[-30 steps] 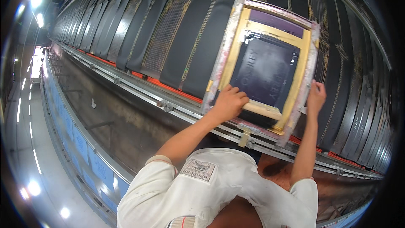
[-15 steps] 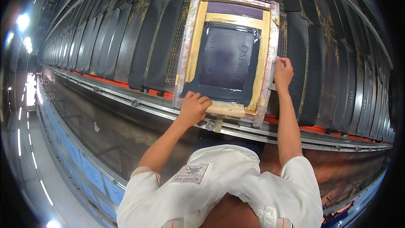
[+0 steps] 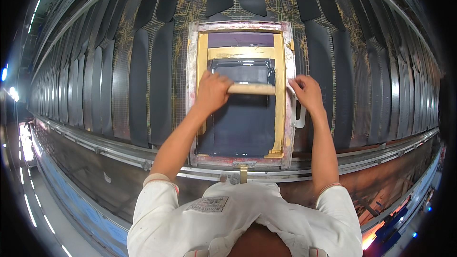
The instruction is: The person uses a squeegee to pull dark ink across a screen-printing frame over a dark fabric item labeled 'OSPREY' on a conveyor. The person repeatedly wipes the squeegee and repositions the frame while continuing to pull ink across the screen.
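A screen printing frame [image 3: 192, 62] lies flat on the long table before me, its mesh bordered with yellow tape and coated with dark ink [image 3: 240, 128]. My left hand [image 3: 213, 90] is closed round the left end of a squeegee [image 3: 252, 88], whose pale wooden handle lies crosswise over the upper middle of the mesh. The squeegee's blade is hidden below the handle. My right hand [image 3: 307, 93] is at the frame's right rail, thumb and fingers bent together. Whether it grips the rail cannot be made out. A white loop handle [image 3: 300, 116] sits beside that rail, below the hand.
Dark fabric pieces [image 3: 140, 81] lie in rows along the table on both sides and beyond the frame. A metal rail [image 3: 124, 154] runs along the table's near edge, with a brass-coloured tab [image 3: 243, 175] at the frame's foot. A walkway with blue panels lies at left.
My left hand has pushed the squeegee from the near end of the mesh to its upper part, leaving smooth dark ink behind. The frame now sits flat and straight in view.
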Demonstrator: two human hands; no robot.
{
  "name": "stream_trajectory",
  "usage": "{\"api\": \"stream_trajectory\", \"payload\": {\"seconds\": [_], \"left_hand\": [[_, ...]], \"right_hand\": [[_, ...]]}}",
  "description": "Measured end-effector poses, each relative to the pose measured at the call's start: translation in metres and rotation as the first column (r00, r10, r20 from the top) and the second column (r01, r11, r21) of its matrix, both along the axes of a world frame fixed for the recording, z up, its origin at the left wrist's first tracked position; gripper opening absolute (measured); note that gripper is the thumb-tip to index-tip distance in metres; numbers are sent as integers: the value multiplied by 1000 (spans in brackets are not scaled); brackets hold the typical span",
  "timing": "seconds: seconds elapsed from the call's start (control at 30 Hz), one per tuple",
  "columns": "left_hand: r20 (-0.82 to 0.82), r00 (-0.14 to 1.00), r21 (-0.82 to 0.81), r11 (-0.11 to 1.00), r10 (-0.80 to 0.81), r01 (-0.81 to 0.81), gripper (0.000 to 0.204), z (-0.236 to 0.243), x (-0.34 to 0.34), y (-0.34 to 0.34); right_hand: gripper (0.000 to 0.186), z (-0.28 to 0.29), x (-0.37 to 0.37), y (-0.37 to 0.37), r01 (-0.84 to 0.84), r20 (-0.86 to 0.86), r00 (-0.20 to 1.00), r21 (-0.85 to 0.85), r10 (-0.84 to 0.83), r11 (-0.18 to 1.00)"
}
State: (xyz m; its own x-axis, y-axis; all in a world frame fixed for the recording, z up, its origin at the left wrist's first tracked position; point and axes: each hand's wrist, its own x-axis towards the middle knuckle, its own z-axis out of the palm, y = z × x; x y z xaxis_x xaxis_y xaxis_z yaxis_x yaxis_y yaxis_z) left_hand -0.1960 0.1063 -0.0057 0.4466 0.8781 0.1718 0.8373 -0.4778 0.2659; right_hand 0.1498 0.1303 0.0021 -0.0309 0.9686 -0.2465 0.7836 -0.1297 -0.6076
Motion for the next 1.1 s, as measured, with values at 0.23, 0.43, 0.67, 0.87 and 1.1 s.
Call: {"api": "stream_trajectory", "payload": {"seconds": [0.23,0.43,0.67,0.87,1.1], "left_hand": [[97,995,-183,983,11,7,24,55,-6,60],[32,998,-230,972,47,-38,32,46,6,82],[87,996,-209,978,30,-11,26,41,26,32],[94,995,-211,977,32,-11,20,32,41,-115],[95,995,-207,978,37,-17,19,30,32,-90]], "right_hand": [[44,86,-78,63,-558,-9,827,102,562,823],[35,48,-88,91,-586,222,790,1,571,810],[21,52,-68,37,-578,201,803,32,561,816],[25,42,-49,-103,-612,204,788,159,581,774],[20,37,-54,-80,-640,218,765,161,605,751]]}}
